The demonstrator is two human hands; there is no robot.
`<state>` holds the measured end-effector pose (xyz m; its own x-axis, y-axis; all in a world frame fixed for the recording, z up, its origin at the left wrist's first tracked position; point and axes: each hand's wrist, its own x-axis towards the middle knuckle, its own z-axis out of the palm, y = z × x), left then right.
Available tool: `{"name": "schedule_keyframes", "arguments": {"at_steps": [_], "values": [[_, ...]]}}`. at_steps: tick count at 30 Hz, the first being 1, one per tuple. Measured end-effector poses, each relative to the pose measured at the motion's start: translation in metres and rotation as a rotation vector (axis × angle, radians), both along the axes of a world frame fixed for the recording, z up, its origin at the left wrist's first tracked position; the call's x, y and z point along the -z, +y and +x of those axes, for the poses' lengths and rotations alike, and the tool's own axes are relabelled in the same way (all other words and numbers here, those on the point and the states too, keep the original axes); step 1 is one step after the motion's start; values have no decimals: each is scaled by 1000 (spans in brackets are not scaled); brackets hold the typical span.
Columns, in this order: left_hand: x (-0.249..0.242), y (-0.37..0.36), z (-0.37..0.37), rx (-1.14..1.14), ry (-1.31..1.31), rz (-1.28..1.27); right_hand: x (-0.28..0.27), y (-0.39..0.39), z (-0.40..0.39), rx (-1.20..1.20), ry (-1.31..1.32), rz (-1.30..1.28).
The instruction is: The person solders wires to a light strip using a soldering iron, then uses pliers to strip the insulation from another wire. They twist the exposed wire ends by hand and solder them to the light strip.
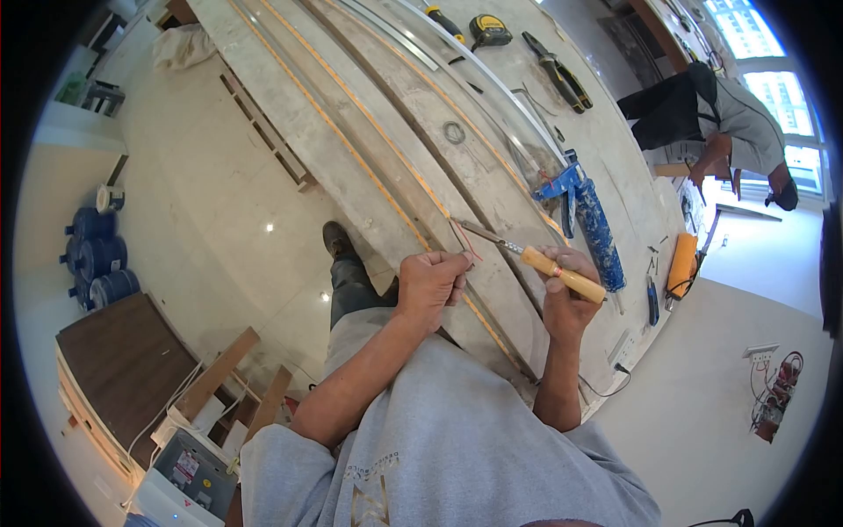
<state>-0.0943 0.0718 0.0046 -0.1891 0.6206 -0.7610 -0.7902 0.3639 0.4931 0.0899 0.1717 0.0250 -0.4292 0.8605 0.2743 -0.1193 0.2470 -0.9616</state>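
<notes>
My right hand is wrapped around the wooden handle of a soldering iron. The iron's metal tip points left and rests at or very near the end of a narrow orange LED strip on a long board. Just below the tip runs a thin red wire. My left hand is closed in a pinch beside that wire; its fingertips seem to hold the wire's lower part, though the exact grip is hard to see. A second LED strip runs parallel on the board.
Across the worktable lie a blue caulking gun, pliers, a tape measure, a screwdriver and a small coil of wire. Another person bends over at the right. Blue water jugs stand on the left floor.
</notes>
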Motion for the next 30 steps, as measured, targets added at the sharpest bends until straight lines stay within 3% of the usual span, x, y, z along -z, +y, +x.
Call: {"name": "schedule_keyframes", "arguments": {"at_steps": [30], "values": [[3, 0, 1, -3, 5, -7, -3, -5, 1, -73, -35, 65]]}}
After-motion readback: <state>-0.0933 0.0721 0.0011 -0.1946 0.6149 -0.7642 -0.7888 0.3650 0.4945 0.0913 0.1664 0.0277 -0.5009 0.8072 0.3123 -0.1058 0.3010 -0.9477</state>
